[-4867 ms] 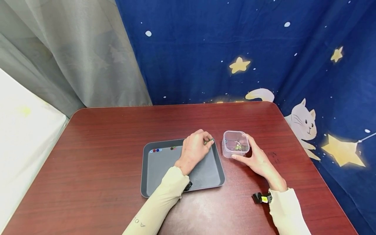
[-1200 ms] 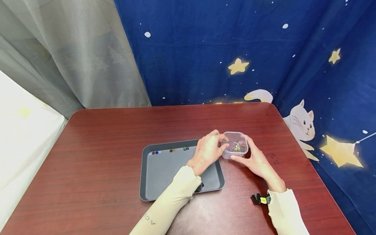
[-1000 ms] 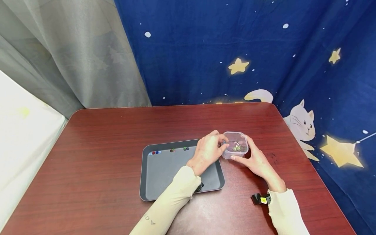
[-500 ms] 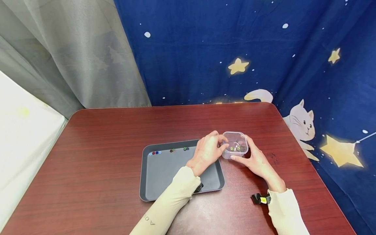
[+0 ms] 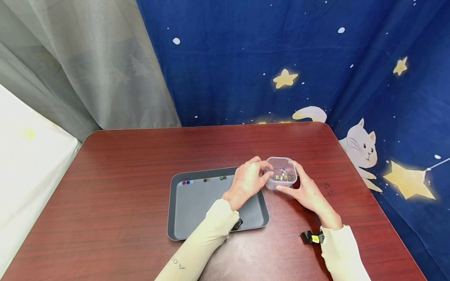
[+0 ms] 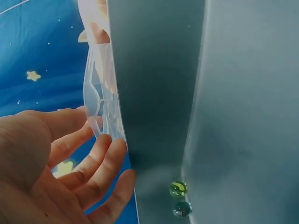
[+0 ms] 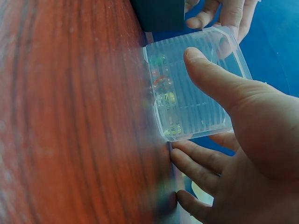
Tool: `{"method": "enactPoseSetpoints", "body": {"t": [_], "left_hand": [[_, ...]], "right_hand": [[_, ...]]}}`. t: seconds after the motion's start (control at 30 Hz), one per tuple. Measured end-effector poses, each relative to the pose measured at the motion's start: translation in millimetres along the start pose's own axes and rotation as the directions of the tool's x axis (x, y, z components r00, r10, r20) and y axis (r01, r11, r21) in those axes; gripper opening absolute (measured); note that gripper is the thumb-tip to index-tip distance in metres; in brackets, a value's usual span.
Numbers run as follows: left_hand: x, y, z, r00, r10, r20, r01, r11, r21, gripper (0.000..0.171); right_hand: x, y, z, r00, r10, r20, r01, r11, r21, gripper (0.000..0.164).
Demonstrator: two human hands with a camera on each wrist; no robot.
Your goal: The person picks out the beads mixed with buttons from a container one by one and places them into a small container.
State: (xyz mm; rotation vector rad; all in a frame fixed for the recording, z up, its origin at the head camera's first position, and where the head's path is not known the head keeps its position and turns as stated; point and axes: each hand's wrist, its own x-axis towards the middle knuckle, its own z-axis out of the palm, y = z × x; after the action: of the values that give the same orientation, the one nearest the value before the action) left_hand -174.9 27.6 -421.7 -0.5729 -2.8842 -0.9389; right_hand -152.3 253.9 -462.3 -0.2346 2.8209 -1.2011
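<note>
In the head view my right hand [image 5: 309, 195] grips a clear square plastic box [image 5: 281, 185], thumb on the near side and fingers round the right wall. Several marbles [image 7: 168, 99], yellow-green, red and green, lie inside along its floor. My left hand [image 5: 246, 179] reaches across the grey tray [image 5: 200, 214] to the box's left rim, its curved fingertips right at the rim and no marble showing between them. Marbles also lie in the tray along its far wall: a blue and red row [image 5: 185, 182], a dark and green group [image 5: 206, 180], and a green and dark pair [image 5: 223, 178].
All this stands on a reddish-brown wooden table [image 5: 123, 187]. A grey curtain [image 5: 105, 70] and a blue starry curtain [image 5: 228, 70] hang behind it. Black wrist cameras [image 5: 311, 237] sit on both forearms.
My left hand has moved right from the tray's far right corner to the box, uncovering the green and dark marbles. In the box the yellow-green marbles have spread apart. My right hand keeps its grip.
</note>
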Motion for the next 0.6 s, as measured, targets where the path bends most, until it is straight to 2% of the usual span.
{"method": "enactPoseSetpoints", "body": {"t": [0.2, 0.4, 0.6], "left_hand": [[-0.7, -4.2, -0.5, 1.0, 0.009, -0.003, -0.009, 0.999, -0.051, 0.02], [-1.8, -6.1, -3.6, 1.0, -0.015, 0.003, 0.015, 0.993, -0.119, 0.026], [-0.6, -7.5, -4.0, 1.0, -0.031, -0.001, 0.03, 0.991, -0.134, 0.03]], "right_hand": [[0.5, 0.0, 0.1, 1.0, 0.005, 0.002, -0.005, 1.0, -0.002, 0.097], [-0.7, -0.1, 1.0, 1.0, 0.014, 0.005, -0.014, 1.0, 0.002, 0.098], [0.1, -0.4, 0.2, 1.0, 0.008, 0.005, -0.008, 1.0, 0.002, 0.097]]}}
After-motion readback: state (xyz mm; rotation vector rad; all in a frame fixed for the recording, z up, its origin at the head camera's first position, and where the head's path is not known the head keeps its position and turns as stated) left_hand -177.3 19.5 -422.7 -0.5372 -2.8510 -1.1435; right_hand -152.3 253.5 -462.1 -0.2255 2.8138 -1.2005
